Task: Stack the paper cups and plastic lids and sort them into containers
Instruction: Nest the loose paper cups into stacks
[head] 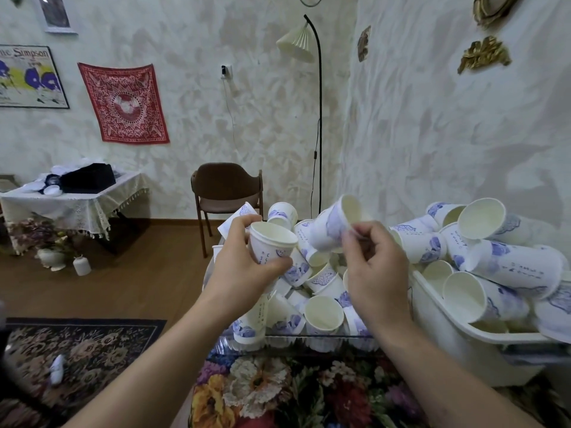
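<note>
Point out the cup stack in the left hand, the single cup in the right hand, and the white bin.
cup stack (272,242), head view, upper wall
single cup (332,227), head view, printed side
white bin (448,329), head view, front wall

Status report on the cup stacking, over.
Left hand grips cup stack, mouth up. Right hand pinches single cup, tilted, not yet nested. Loose cups fill clear bin and white tub. Nothing between the hands.

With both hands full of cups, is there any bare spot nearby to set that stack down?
The only bare patch is the floral cloth, between the clear bin and the person's arms. The clear bin and the white tub on its right are heaped with loose cups. The left hand holds the stack, the right hand a single cup.
</note>
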